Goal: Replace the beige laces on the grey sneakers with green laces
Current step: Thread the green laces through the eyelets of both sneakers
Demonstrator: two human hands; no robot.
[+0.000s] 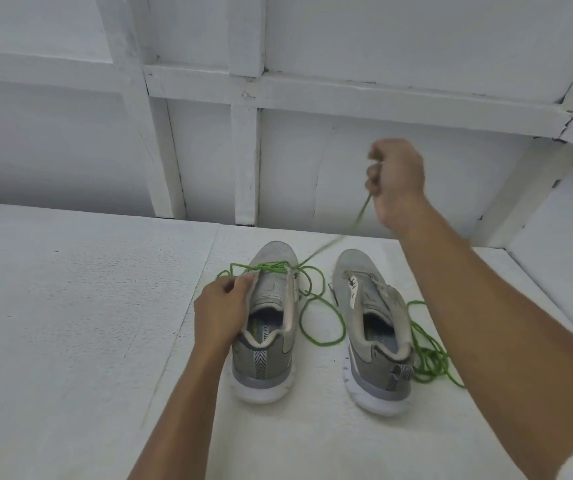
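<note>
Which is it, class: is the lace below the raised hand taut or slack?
Taut: the green lace runs straight from the right hand to the left sneaker.

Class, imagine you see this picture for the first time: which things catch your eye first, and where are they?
The bright green lace stands out: it crosses the front eyelets of the left sneaker and runs up to the raised right hand, which grips it, while the left hand holds that sneaker's side. A tangle of green lace lies beside the right sneaker, which has a beige lace.
</note>
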